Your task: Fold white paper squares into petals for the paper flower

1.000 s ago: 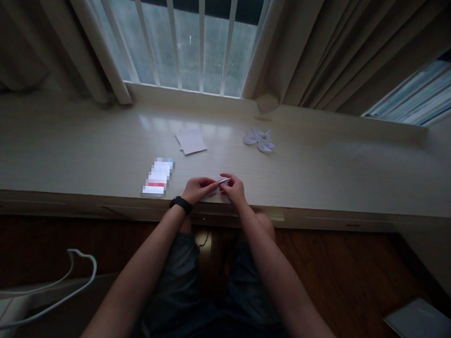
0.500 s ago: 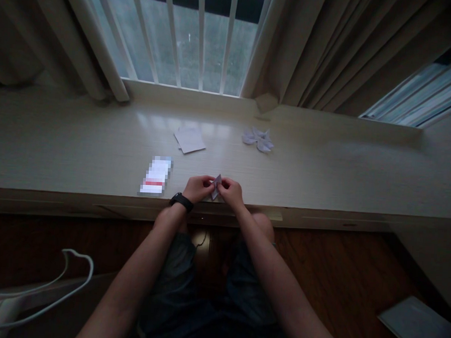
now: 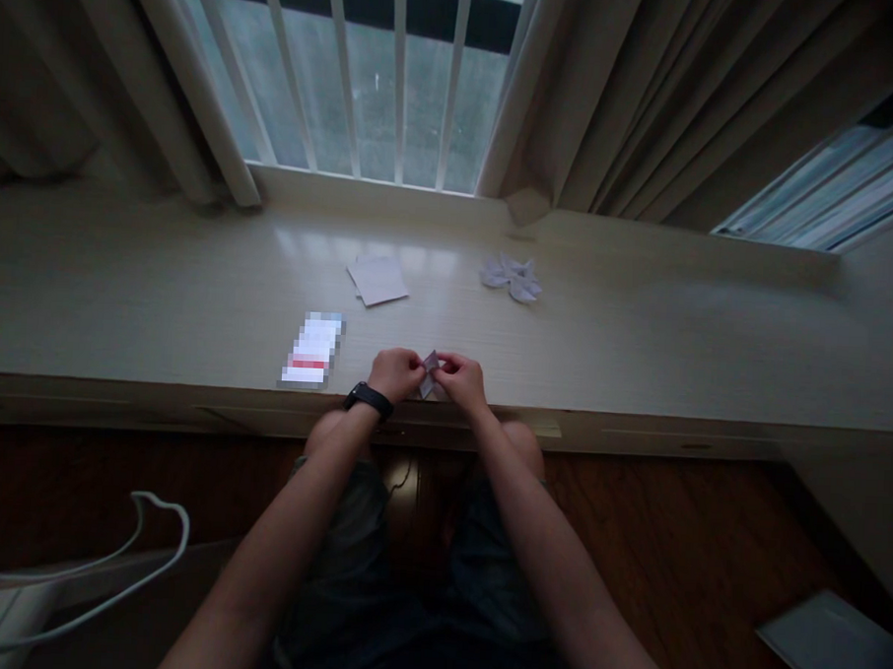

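Note:
Between my hands, just above the front edge of the pale counter (image 3: 638,353), is a small piece of folded paper (image 3: 429,375) with a pointed top. My left hand (image 3: 396,375), with a black band on its wrist, pinches the paper's left side. The fingers of my right hand (image 3: 461,382) are closed on its right side. Farther back on the counter lie a small stack of square paper sheets (image 3: 379,280) and, to its right, a cluster of folded paper petals (image 3: 512,277). The fine folds in the held paper are too small to make out.
A pixelated, lit rectangle, apparently a phone (image 3: 312,348), lies left of my hands. Behind the counter are a barred window (image 3: 360,94) and curtains (image 3: 605,95). A white cable (image 3: 182,530) loops at lower left, and a flat grey object (image 3: 833,642) rests at lower right.
My left hand has turned slightly, and its fingers are bunched more tightly at the paper's left side. The paper has shifted a little in my grip; the counter items stay put.

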Demonstrator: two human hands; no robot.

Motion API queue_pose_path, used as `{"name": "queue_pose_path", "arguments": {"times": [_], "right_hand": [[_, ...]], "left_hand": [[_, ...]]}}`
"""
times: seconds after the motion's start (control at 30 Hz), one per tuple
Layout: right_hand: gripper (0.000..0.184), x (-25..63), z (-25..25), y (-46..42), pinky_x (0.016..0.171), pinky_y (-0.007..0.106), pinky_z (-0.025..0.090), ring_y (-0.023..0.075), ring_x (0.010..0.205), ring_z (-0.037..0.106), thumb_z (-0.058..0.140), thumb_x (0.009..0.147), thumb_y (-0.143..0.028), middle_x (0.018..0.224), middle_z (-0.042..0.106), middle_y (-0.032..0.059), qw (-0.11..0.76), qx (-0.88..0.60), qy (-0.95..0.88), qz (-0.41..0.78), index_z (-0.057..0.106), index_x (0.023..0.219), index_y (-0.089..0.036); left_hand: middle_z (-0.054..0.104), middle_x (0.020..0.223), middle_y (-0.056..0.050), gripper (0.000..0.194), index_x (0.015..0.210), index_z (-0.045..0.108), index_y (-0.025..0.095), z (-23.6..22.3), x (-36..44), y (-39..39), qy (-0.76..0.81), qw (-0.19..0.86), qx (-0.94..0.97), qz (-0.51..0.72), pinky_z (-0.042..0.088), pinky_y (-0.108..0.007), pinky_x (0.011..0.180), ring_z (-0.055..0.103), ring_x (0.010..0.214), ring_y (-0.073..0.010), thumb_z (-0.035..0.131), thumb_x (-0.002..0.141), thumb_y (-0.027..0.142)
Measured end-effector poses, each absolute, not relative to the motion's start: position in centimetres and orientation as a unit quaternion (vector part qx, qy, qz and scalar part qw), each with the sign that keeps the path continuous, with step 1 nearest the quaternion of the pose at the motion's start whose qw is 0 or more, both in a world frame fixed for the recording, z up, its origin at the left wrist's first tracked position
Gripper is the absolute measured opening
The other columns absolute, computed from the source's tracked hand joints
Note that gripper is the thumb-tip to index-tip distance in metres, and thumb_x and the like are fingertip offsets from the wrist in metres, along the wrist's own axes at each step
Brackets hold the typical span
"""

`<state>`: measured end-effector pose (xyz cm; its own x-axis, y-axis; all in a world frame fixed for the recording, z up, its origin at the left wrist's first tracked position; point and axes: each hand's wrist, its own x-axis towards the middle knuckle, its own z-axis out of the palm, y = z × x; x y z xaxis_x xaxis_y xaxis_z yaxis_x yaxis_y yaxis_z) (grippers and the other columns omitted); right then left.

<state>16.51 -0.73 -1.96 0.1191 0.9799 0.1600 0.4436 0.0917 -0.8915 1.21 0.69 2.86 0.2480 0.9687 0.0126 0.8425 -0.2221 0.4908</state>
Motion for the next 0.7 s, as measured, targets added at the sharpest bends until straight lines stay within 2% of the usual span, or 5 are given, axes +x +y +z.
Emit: {"name": "queue_pose_path", "arguments": {"times": [0.13, 0.27, 0.47, 0.6, 0.7], "right_hand": [[0.029, 16.5, -2.0, -0.8, 0.059, 0.023, 0.042, 0.0135, 0.057, 0.057, 0.064, 0.07, -0.031, 0.063, 0.066, -0.0009, 0.445, -0.605, -0.589, 0.299, 0.075, 0.095, -0.019], [0.027, 16.5, -1.7, -0.9, 0.058, 0.023, 0.042, 0.0131, 0.058, 0.057, 0.063, 0.071, -0.029, 0.064, 0.066, -0.0013, 0.439, -0.596, -0.604, 0.297, 0.074, 0.093, -0.019], [0.028, 16.6, -2.0, -0.8, 0.06, 0.023, 0.043, 0.0142, 0.061, 0.058, 0.064, 0.071, -0.032, 0.066, 0.066, -0.0003, 0.451, -0.581, -0.603, 0.31, 0.073, 0.094, -0.018], [0.029, 16.6, -2.4, -0.7, 0.064, 0.025, 0.047, 0.0161, 0.067, 0.062, 0.064, 0.072, -0.034, 0.074, 0.07, 0.0018, 0.476, -0.573, -0.582, 0.327, 0.072, 0.094, -0.018], [0.027, 16.6, -2.2, -0.8, 0.063, 0.026, 0.049, 0.0171, 0.069, 0.063, 0.063, 0.074, -0.039, 0.076, 0.071, 0.0031, 0.486, -0.564, -0.574, 0.34, 0.071, 0.09, -0.018]], "left_hand": [[0.073, 0.085, -0.007, 0.026, 0.089, 0.074, 0.02, 2.8, 1.7, 0.2, 0.608, 0.197, 0.75, 0.171, 0.04, -0.027, 0.066, 0.064, 0.079, -0.0197, 0.054, 0.084, 0.035], [0.072, 0.088, -0.005, 0.023, 0.098, 0.069, 0.02, 2.3, 1.8, 0.2, 0.6, 0.251, 0.734, 0.194, 0.04, -0.026, 0.065, 0.063, 0.079, -0.0183, 0.055, 0.083, 0.029], [0.069, 0.084, -0.005, 0.021, 0.096, 0.066, 0.017, 1.2, 1.5, 0.9, 0.581, 0.3, 0.725, 0.218, 0.039, -0.026, 0.063, 0.06, 0.073, -0.0168, 0.053, 0.083, 0.026], [0.065, 0.074, -0.004, 0.016, 0.086, 0.065, 0.014, 0.7, 1.6, 1.6, 0.572, 0.357, 0.695, 0.25, 0.037, -0.024, 0.058, 0.056, 0.067, -0.0151, 0.056, 0.08, 0.027], [0.057, 0.062, 0.0, 0.013, 0.073, 0.061, 0.014, 0.6, 1.7, 1.8, 0.556, 0.455, 0.632, 0.291, 0.034, -0.021, 0.051, 0.049, 0.056, -0.0111, 0.06, 0.076, 0.027]]}}
